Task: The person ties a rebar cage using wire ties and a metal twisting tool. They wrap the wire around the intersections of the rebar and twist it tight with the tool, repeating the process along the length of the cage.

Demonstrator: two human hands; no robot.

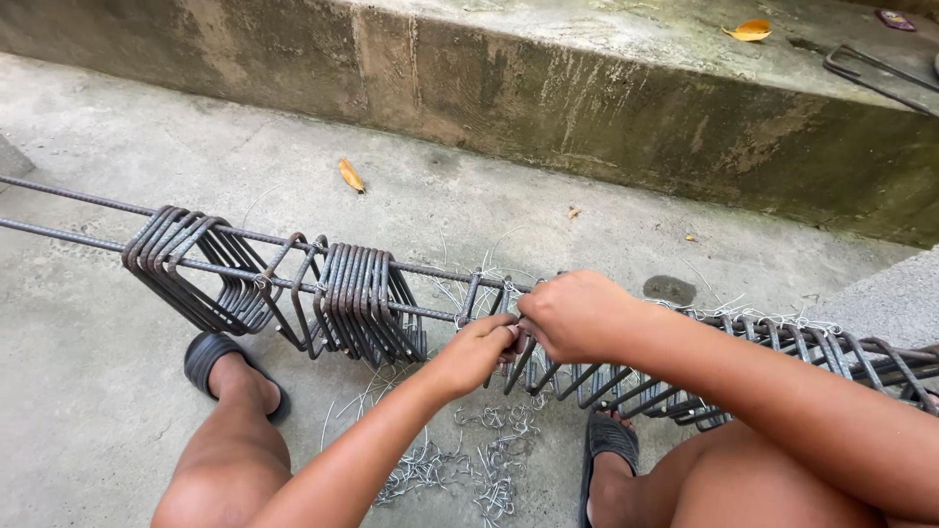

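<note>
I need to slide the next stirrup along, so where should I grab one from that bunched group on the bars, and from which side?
Probably the bunched stirrups are best gripped on the lower side, which hangs free below the long bars. Come from below on the near side: the tops are hooked over the bars, and both the left hand and right hand are busy farther right.

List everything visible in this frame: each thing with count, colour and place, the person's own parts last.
long rebars: two seen, rusty grey, running left to right.
stirrups: many, grey, hung on the bars in bunches.
wire pieces: many, silvery, on the ground between the feet.
concrete step: one, grey, behind.
dry leaves: a few, orange, on ground and step.
sandals: two, black, on the feet.
left hand: at a stirrup.
right hand: at the same joint.
</note>
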